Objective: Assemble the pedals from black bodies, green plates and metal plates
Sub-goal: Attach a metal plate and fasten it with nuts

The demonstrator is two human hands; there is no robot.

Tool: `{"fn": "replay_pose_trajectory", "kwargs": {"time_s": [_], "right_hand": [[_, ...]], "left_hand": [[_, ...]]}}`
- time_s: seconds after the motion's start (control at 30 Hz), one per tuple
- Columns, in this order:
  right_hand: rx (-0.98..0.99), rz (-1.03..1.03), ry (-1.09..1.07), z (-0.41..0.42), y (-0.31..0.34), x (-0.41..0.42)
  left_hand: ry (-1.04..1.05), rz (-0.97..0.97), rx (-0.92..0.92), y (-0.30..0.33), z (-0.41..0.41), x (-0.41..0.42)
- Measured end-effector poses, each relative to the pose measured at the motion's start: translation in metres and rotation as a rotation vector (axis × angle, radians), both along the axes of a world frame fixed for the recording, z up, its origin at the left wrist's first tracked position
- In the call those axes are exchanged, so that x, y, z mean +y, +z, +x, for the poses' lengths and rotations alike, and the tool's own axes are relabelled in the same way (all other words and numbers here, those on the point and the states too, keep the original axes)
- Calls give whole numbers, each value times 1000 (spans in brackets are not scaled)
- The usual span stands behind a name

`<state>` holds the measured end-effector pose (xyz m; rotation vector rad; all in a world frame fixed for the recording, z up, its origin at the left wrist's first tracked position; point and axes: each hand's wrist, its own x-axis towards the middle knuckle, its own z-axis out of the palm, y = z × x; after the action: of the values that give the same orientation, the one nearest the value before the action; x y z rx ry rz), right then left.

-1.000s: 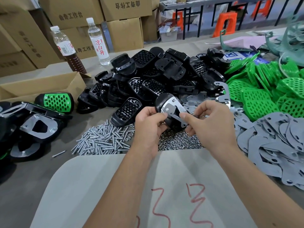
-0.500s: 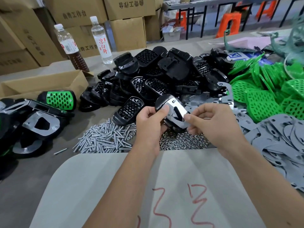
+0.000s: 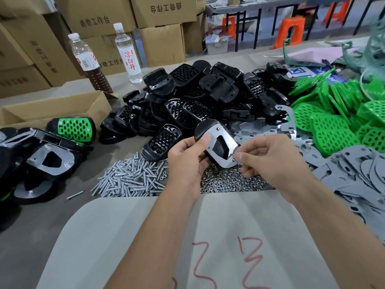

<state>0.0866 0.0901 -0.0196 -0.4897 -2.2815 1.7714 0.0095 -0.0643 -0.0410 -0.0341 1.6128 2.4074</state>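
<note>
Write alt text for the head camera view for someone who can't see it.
Two hands work a pedal over a cluttered table: the left hand grips a black body with a metal plate on it, while the right hand pinches the plate's near corner. Behind lie black bodies, green plates and screws.

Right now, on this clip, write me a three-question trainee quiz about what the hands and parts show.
1. True or false: the left hand grips the pedal with the metal plate facing the camera.
2. Where do the right hand fingers touch? A plate's near corner; B green plates; C bolts.
3. Fill in: the loose nuts lie directly below the ____.

Key: 1 true; 2 A; 3 pedal.
</note>
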Motion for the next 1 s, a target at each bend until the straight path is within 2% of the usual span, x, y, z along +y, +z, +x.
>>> {"fn": "replay_pose_trajectory", "kwargs": {"time_s": [0.3,0.4,0.47,0.53,0.7,1.0], "right_hand": [[-3,-49,-57,0,-1,-2],[-7,-138,-36,0,-1,-1],[-6,-254,64,0,0,1],[-7,-268,119,0,-1,2],[-2,-257,67,-4,-6,3],[38,-271,132,-4,-9,-3]], "left_hand": [[80,-59,20,-1,2,3],[83,-40,-9,0,0,3],[60,-25,-17,0,0,2],[3,-20,-13,1,0,0],[-76,11,-15,2,2,-3],[135,-12,4,2,3,-1]]}}
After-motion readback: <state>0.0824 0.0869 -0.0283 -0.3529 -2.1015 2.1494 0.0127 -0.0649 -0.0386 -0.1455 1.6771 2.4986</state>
